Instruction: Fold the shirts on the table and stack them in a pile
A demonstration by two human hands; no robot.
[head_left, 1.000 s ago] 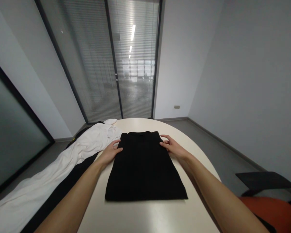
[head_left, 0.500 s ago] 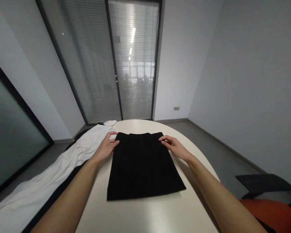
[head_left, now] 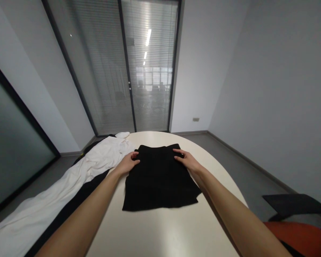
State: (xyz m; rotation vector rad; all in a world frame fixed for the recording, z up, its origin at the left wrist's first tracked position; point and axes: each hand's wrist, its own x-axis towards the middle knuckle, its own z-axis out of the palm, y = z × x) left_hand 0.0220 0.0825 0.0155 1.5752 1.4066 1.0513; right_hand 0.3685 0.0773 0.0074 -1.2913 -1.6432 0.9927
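A black skirt (head_left: 160, 178) lies on the cream table, its waistband at the far end and its wider hem towards me. My left hand (head_left: 127, 164) grips the skirt's left edge near the waistband, thumb and index finger on the cloth and the other fingers partly hidden. On the opposite edge, my right hand (head_left: 189, 161) has hold of the cloth near the top right corner, its index finger and thumb resting over the black fabric. The lower right corner of the hem looks stepped, with one layer offset from another.
White clothing (head_left: 69, 182) is spread along the table's left side, over dark cloth (head_left: 77, 203). The round-ended table (head_left: 160, 235) has its curved edge beyond the skirt. A chair with an orange seat (head_left: 296, 237) stands at right. Glass panels with blinds (head_left: 152, 103) are behind.
Both hands have come closer together, the left one moving right and slightly nearer. The skirt's waist is narrower, its sides have bunched inward, and its hem has drawn away from me.
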